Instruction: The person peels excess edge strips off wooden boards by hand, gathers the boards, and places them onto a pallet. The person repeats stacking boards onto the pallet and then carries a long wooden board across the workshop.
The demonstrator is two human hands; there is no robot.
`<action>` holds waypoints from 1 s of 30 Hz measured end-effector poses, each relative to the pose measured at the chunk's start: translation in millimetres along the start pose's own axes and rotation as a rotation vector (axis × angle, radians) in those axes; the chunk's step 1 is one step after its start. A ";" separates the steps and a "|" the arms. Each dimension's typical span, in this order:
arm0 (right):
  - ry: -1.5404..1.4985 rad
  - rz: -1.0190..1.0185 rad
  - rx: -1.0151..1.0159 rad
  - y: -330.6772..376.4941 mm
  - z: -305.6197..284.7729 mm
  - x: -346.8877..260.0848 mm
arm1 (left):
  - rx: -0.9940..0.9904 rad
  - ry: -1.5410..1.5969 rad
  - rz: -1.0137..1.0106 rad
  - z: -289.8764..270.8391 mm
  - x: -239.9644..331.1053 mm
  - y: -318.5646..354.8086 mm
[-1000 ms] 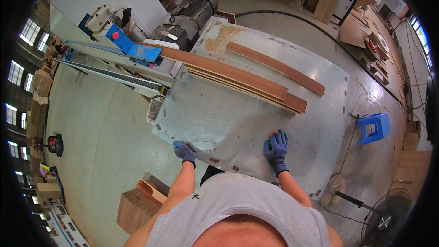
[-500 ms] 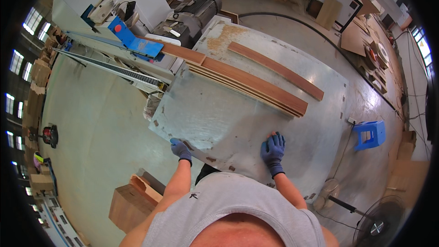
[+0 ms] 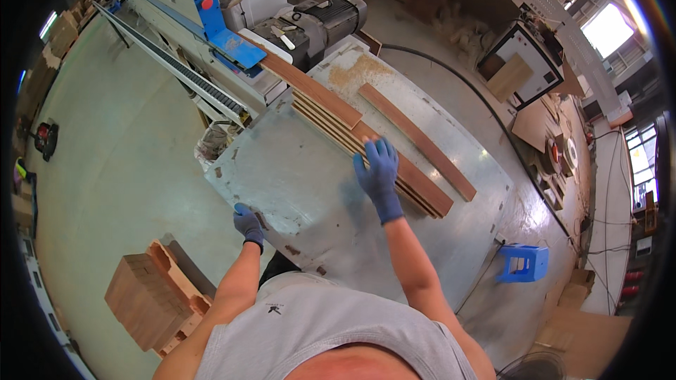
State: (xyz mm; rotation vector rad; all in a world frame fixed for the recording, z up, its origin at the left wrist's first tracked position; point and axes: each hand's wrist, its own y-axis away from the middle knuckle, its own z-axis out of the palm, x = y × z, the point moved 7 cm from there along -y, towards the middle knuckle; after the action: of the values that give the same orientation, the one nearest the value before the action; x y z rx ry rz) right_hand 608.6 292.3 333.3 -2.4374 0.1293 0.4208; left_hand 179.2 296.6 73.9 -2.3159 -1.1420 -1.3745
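A stack of long reddish-brown wood planks lies on the metal table. My right hand, in a blue glove with bare fingertips, reaches over the stack's near side, fingers stretched out. Just beyond those fingertips is the end of another plank. It comes out from under the machine's blue guard and overlaps the stack. A single plank lies apart on the far side. My left hand, gloved too, is closed around the table's near left edge.
A motor sits beside the machine at the table's far end, near a patch of sawdust. A roller conveyor runs along the left. Stacked wood pieces stand at lower left, and a blue stool at right.
My right hand has moved from the bare tabletop up to the stack. The plank at the machine has slid farther out over the stack. My left hand stays at the edge; the view has shifted.
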 end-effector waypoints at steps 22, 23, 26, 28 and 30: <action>-0.004 0.003 -0.375 31.9 -40.5 120.7 | 0.010 0.025 0.071 3.4 -12.8 0.0; -0.023 0.005 -0.376 43.0 -57.4 129.5 | -0.014 0.027 0.047 5.2 -10.8 2.5; -0.045 0.026 -0.397 71.0 -93.8 145.6 | 0.005 0.042 0.069 1.5 -11.0 2.1; -0.034 0.052 -0.412 85.4 -117.8 154.9 | -0.001 0.054 0.076 4.1 -5.8 5.3; -0.041 0.095 -0.468 94.0 -125.1 162.6 | 0.000 0.015 0.071 -1.4 -11.7 -0.1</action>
State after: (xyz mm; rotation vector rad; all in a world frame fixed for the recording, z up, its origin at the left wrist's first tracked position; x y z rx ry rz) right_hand 776.9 143.0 315.9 -2.8870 0.1419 0.5977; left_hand 175.1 290.0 65.1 -2.3191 -1.0449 -1.3643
